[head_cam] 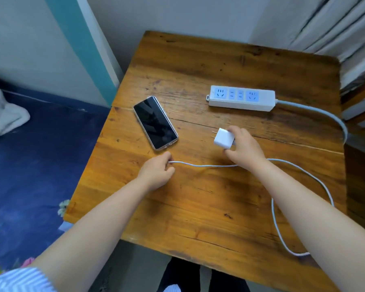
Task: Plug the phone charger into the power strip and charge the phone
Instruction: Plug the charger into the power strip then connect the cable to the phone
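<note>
Worn wooden table (209, 207) filling the centre, white power strip (241, 98) upper right, dark-screened phone (155, 122) centre left, right hand (243, 147) closed around white charger plug (224, 138) mid-frame, left hand (157, 172) pinching the white cable (200, 165) end below the phone

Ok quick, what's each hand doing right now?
Left hand: closed on the end of the white cable.
Right hand: closed around the white charger plug, prongs not yet in the power strip.

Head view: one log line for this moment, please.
right hand: holds charger, prongs bare | left hand: pinches cable end | phone: unconnected, screen dark | power strip: sockets empty
</note>
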Tool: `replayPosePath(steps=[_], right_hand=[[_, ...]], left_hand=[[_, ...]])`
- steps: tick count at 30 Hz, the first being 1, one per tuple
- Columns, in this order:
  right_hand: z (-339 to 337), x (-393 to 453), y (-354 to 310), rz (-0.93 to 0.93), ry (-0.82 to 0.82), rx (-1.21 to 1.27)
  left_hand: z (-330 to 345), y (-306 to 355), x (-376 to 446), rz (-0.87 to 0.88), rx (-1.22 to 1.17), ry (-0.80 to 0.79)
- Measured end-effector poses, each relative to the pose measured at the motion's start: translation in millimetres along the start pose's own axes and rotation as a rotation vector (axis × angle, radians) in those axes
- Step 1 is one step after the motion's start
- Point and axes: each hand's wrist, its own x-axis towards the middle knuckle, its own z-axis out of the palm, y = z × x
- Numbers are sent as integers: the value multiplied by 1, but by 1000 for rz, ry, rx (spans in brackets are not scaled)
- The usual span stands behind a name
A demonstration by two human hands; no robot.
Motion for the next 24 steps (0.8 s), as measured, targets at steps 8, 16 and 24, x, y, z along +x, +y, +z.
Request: replayPosePath(steps=[8, 16, 24], right_hand=[[-32, 9, 18, 92, 144, 23], [-81, 61, 41, -70, 77, -447], [-86, 107, 12, -235, -115, -703]], left_hand=[[11, 35, 23, -44, -169, 158], [47, 68, 70, -174, 26, 302], [63, 54, 81, -104, -55, 500]])
